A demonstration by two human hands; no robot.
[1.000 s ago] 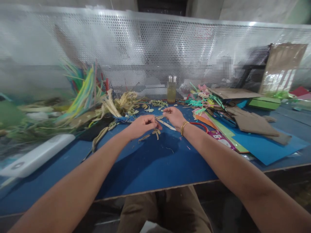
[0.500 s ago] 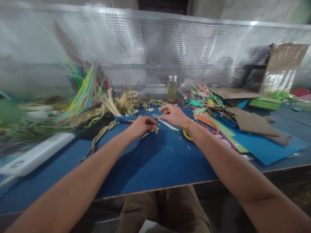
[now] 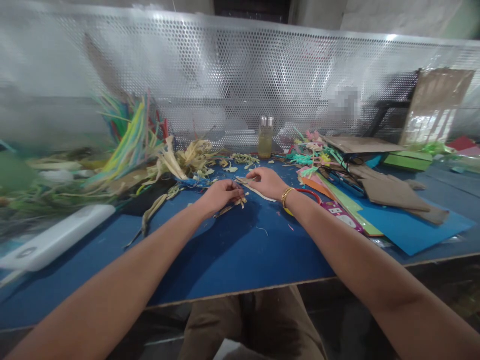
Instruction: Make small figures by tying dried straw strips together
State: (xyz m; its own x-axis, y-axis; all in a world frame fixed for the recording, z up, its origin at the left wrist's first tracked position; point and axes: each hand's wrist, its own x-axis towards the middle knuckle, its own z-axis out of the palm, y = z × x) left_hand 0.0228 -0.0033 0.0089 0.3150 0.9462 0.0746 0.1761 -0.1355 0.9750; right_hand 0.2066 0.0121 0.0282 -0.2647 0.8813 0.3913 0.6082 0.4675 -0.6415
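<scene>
My left hand (image 3: pixel 219 194) rests on the blue table top (image 3: pixel 240 250) with its fingers curled round thin tan dried-leaf strips (image 3: pixel 234 204). My right hand (image 3: pixel 267 181), with a gold bracelet at the wrist, lies just to the right of it, fingers bent down onto a pale leaf strip (image 3: pixel 258 191) that runs between the two hands. The fingertips of both hands nearly meet over the strips. What the right fingers pinch is too small to make out clearly.
A heap of dried leaves (image 3: pixel 187 160) and coloured strips (image 3: pixel 127 140) lies at the back left, and a white oblong device (image 3: pixel 56 240) is nearer. A small glass bottle (image 3: pixel 264 137) stands before the perforated metal screen. Coloured paper sheets (image 3: pixel 393 220), brown paper and scissors lie to the right.
My right hand, raised and reaching back half a second ago, has come down and toward my left hand onto the pale strip. My left hand stayed on the strips.
</scene>
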